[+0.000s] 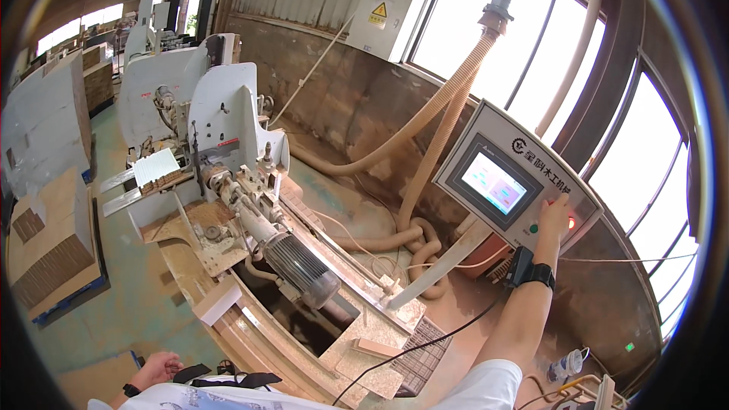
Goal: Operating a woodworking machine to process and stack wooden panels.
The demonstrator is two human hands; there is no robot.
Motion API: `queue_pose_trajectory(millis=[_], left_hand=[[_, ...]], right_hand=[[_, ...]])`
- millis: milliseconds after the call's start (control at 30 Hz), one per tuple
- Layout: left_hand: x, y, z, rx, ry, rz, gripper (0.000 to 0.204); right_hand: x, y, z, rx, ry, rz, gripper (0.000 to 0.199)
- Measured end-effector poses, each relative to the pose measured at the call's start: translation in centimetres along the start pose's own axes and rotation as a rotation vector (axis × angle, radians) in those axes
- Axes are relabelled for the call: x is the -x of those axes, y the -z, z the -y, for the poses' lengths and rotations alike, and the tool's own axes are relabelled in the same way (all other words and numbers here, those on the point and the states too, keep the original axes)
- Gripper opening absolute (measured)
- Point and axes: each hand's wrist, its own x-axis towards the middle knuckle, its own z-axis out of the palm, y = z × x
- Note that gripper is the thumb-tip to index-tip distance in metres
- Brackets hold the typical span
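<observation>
My right hand (556,219) is raised to a grey control panel (474,133) on the right. Its fingers are bent together against the panel face, over a control that they mostly hide. A green button (534,228) and a lit red button (572,222) sit on either side of the hand. Left of these, a touch screen (492,184) glows. My left hand (161,367) hangs low at the left by my waist, its fingers loosely bent and apart, with nothing visible in them. Between the hands stands a dusty woodworking machine with a ribbed motor (300,266).
A white block (218,301) lies on the machine's edge. Stacked boards (57,250) stand at the left. Beige hoses (448,106) run down to the floor behind the machine. A black cable (433,340) crosses before me. A plastic jug (566,365) stands at the lower right.
</observation>
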Motion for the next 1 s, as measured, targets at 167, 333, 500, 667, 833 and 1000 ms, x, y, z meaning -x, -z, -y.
queue_pose_trajectory(millis=[167,333,500,667,833,1000], left_hand=[[0.5,1.4,1.0,0.021,0.007,-0.022,0.018],[1.0,1.0,0.6,0.071,0.017,-0.013,0.018],[0.3,0.5,0.5,0.043,-0.013,-0.028,0.017],[0.3,0.1,0.5,0.039,-0.022,-0.004,0.015],[-0.2,-1.0,-0.5,-0.010,0.016,0.009,0.015],[-0.8,-0.6,0.4,-0.015,0.008,-0.004,0.017]], right_hand=[[-0.5,-0.5,-0.4,0.090,-0.004,-0.068,0.034],[-2.0,-1.9,-2.0,-0.175,-0.270,-0.034,0.041],[0.4,-2.6,-2.4,-0.457,-0.342,-0.048,0.039],[8.6,-5.8,-1.5,-0.432,-0.032,-0.401,0.034],[11.8,-6.1,-1.8,-0.414,-0.019,-0.179,0.050],[10.9,-5.3,-2.0,-0.338,-0.021,-0.068,0.054]])
